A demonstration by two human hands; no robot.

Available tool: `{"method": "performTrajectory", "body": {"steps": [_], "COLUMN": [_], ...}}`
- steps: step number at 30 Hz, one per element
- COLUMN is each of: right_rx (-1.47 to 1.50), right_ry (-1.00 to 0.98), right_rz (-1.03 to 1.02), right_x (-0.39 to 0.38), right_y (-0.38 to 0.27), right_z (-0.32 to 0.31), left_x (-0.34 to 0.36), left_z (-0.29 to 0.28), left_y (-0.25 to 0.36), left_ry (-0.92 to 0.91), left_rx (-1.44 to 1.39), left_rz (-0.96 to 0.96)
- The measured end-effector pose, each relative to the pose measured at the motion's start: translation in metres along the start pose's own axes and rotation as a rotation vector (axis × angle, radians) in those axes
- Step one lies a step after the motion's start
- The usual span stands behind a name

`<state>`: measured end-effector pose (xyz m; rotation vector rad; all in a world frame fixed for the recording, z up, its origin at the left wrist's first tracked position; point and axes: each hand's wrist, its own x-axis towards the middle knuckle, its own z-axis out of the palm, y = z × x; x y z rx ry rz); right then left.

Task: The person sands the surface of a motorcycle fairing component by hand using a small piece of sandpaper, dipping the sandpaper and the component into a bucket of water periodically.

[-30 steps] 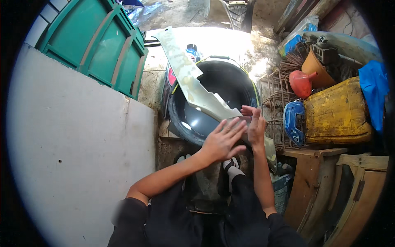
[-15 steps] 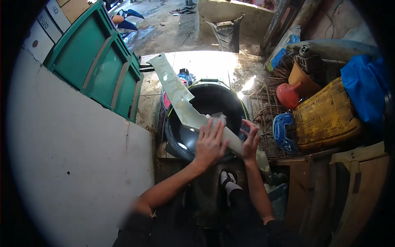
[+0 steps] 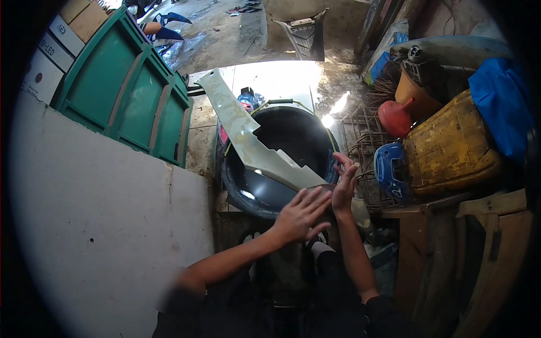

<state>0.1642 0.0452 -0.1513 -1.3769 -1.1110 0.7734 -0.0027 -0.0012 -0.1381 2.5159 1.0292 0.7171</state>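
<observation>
A long, angled pale panel (image 3: 239, 135) with patchy green-white paint slants across a black tub (image 3: 293, 121), its lower end emerging past my right wrist. My left hand (image 3: 304, 216) lies over the panel's near part, its fingers straight and flat. Past those fingertips shows a small dark, thin piece (image 3: 322, 187); its kind is hard to make out, and the rest is covered by the hand. Beside it, my right hand (image 3: 344, 188) rests against the panel with fingers loosely bent and apart. The tub has a thin yellow-green handle and a shiny inside.
A white wall (image 3: 124, 208) and a green crate (image 3: 121, 90) stand on the left. At right are a yellow jerrycan (image 3: 453, 146), a red funnel (image 3: 395, 118), a blue plastic part (image 3: 390, 172), a blue sheet (image 3: 501, 107) and a rusty wire rack (image 3: 363, 143). A blue-capped bottle (image 3: 248, 100) stands behind the tub.
My left hand has slid down and right along the panel, with the dark piece beyond its fingertips shifting too. The right hand stays almost in place. The view has tilted slightly.
</observation>
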Motion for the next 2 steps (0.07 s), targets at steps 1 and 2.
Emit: {"method": "performTrajectory", "body": {"steps": [1,2], "right_rx": [0.002,0.0], "right_ry": [-0.006,-0.009], "right_rz": [-0.006,0.0], "right_x": [0.002,0.001], "right_y": [0.0,0.001], "right_z": [0.0,0.0], "left_x": [0.003,0.009], "left_z": [-0.002,-0.009], "left_y": [-0.007,-0.022], "left_ry": [0.026,0.043], "left_rx": [-0.005,-0.018], "left_rz": [-0.074,-0.15]}}
